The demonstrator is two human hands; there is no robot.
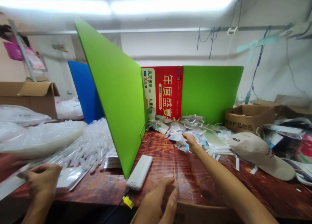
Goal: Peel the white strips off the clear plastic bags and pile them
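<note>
My right hand (191,143) reaches over a loose pile of small clear-wrapped packets (181,143) at the back of the table. Its fingers stretch out by the packets, with nothing visibly held; whether they touch one I cannot tell. Nearer to me, my left hand (158,201) hovers at the table's front edge, thumb and fingers apart around empty space. Below it shows the edge of a cardboard box (202,212). A white power bank (140,172) with a cable and yellow tag lies left of that hand.
A green panel (117,87) stands upright as a divider, with a red printed board (168,91) behind. On its left, a co-worker's hand (44,180) is near many white plastic pieces (85,149). A beige cap (258,152) and an open carton (251,117) are at right.
</note>
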